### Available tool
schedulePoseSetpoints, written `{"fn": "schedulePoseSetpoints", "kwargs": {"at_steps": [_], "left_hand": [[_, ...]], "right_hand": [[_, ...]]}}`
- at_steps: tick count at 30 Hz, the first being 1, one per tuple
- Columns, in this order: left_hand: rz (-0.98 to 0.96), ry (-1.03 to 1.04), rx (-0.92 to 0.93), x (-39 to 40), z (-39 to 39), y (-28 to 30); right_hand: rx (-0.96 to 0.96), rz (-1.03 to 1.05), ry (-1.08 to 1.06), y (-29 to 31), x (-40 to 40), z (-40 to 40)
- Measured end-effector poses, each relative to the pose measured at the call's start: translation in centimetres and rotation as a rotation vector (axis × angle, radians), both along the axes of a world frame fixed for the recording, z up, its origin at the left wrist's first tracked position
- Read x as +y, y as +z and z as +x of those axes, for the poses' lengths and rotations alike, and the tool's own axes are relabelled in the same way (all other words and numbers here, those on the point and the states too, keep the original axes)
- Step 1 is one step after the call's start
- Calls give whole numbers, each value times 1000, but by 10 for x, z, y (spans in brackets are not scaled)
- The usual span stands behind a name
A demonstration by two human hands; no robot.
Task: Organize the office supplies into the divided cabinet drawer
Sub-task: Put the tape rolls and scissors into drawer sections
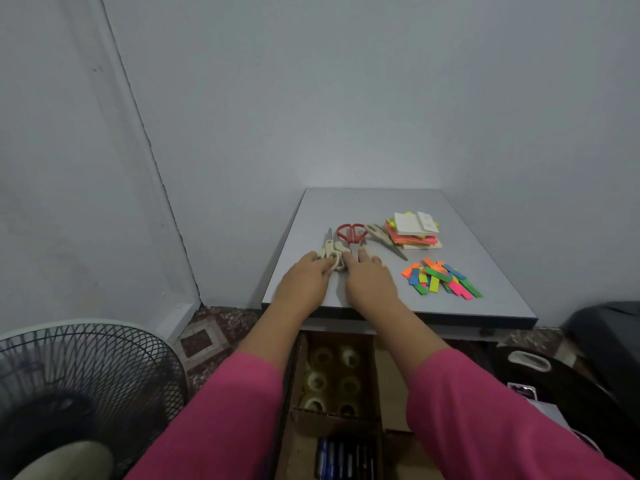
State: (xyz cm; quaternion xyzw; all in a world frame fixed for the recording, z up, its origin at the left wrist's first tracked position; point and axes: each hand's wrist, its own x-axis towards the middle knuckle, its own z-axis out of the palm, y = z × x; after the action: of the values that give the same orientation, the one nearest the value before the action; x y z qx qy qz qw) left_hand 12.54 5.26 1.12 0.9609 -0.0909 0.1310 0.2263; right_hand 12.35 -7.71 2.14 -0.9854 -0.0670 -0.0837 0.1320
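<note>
On the grey cabinet top (485,271), my left hand (304,277) grips the handles of a beige pair of scissors (329,247), blades pointing away from me. My right hand (369,278) lies beside it, fingertips resting on the blade tip of the red-handled scissors (351,232). A second beige pair of scissors (384,237) lies to the right. Further right are a stack of neon sticky notes (414,233) and a loose pile of coloured paper strips (441,278). Below the top, the open drawer (298,427) has cardboard dividers, with tape rolls (332,375) in one section and pens (346,459) in a nearer one.
A standing fan (79,386) is at the lower left on the patterned floor. A dark bag with a white handle (530,362) sits at the lower right. Grey walls close in behind and to the right of the cabinet.
</note>
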Motion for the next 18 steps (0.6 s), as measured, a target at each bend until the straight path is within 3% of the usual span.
{"fn": "schedulePoseSetpoints", "kwargs": {"at_steps": [9,14,18], "left_hand": [[-31,-16,36,2,-28,1],[-342,-45,66,4,-41,13],[-448,6,83,4,-40,23]], "right_hand": [[5,-28,44,0,-6,-29],[-35,39,92,3,-14,-30],[-189,54,99,11,-25,-28]]}}
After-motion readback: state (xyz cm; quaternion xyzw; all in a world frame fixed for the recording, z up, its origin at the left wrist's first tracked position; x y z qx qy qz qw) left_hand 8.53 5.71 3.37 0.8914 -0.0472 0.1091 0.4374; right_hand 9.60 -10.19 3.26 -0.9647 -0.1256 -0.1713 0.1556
